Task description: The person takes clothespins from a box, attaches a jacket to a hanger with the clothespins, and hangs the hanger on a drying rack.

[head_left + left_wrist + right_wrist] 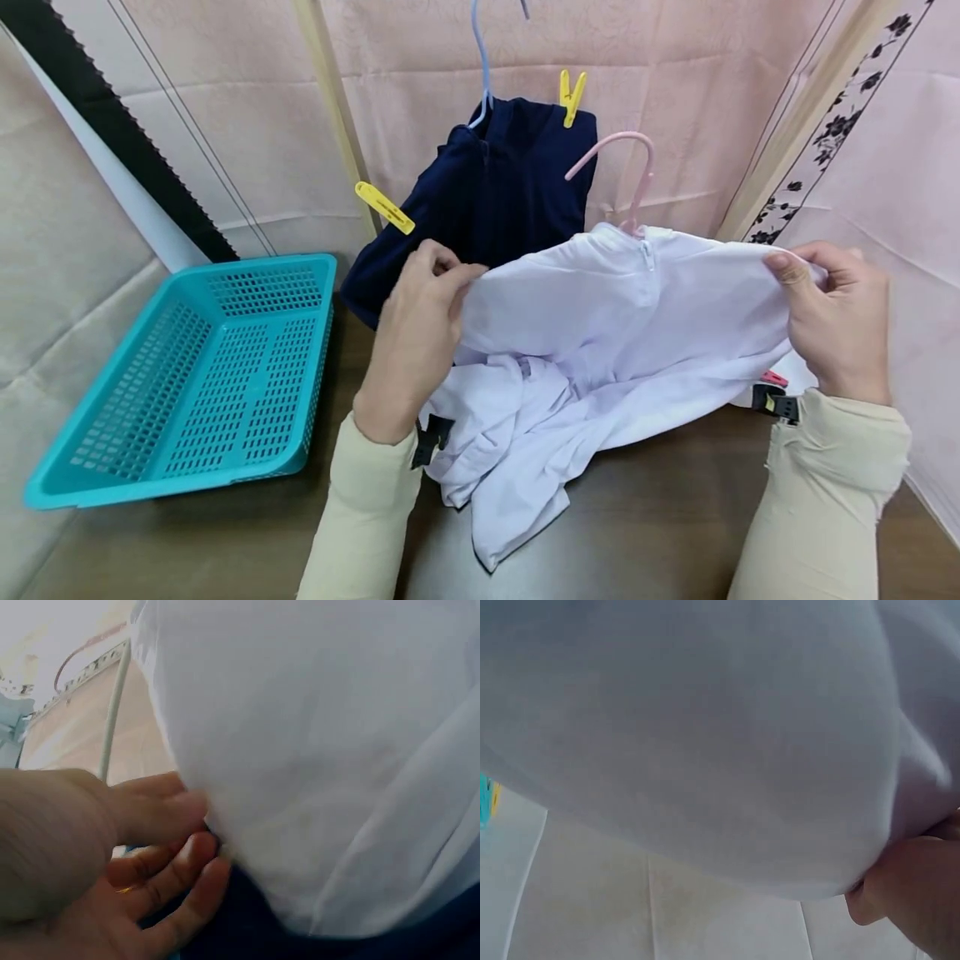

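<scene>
A white garment (555, 304) with a short zipper at its neck hangs on a pink hanger (647, 167), whose hook rises from the neck opening. My left hand (416, 342) pinches its left shoulder edge; in the left wrist view the thumb of that hand (150, 814) lies against the white cloth (300, 750). At the opposite shoulder edge my right hand (843, 321) grips the cloth between thumb and fingers. The garment is spread between both hands, its lower part bunched in folds on the table. Most of the hanger is hidden inside.
Behind it hangs a navy garment (525, 183) on a blue hanger (482, 67), with yellow clothespins (572, 100) at both shoulders. A teal basket (187, 487) stands at the left on the brown table (660, 517). A small red object (774, 379) shows by the right wrist.
</scene>
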The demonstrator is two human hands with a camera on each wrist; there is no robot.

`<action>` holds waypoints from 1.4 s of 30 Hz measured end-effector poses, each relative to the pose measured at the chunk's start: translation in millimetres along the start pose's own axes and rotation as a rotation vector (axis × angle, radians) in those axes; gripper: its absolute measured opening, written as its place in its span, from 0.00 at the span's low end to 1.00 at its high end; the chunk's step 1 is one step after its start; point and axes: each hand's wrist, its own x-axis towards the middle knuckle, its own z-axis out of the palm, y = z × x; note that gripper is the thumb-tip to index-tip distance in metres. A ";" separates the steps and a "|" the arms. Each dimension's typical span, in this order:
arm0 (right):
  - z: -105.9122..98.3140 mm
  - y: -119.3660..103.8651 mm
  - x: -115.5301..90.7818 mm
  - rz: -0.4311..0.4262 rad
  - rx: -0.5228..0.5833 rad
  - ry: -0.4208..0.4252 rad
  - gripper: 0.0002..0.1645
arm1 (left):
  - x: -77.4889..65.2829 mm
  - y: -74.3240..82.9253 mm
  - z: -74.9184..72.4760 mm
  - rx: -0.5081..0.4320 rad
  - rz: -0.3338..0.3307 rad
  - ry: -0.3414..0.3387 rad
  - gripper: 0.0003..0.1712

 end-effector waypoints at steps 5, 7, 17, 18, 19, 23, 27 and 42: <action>-8.3 0.2 -1.3 0.089 0.069 0.024 0.05 | -2.4 -4.0 -14.2 -0.008 -0.018 -0.019 0.05; -12.4 1.8 -2.1 0.112 0.172 0.054 0.04 | -3.4 -6.8 -18.2 -0.028 -0.004 -0.060 0.05; -21.7 4.6 0.1 0.106 0.432 0.089 0.05 | -8.6 -28.7 -31.4 0.013 0.042 -0.078 0.12; -21.5 3.6 0.1 0.113 0.444 0.097 0.06 | -9.0 -31.2 -33.2 0.010 0.037 -0.089 0.12; -20.5 2.5 0.2 0.120 0.453 0.103 0.06 | -9.4 -33.7 -35.0 0.000 0.036 -0.100 0.11; -9.6 -2.6 1.1 0.081 0.281 0.044 0.05 | -11.1 -41.9 -41.4 -0.009 0.050 -0.103 0.07; 2.6 -7.0 3.3 0.049 0.092 -0.054 0.08 | -12.1 -46.7 -44.6 0.083 0.069 -0.017 0.05; -15.1 14.1 15.5 0.128 0.379 -0.095 0.29 | -2.8 -45.3 -42.5 0.254 0.074 0.165 0.06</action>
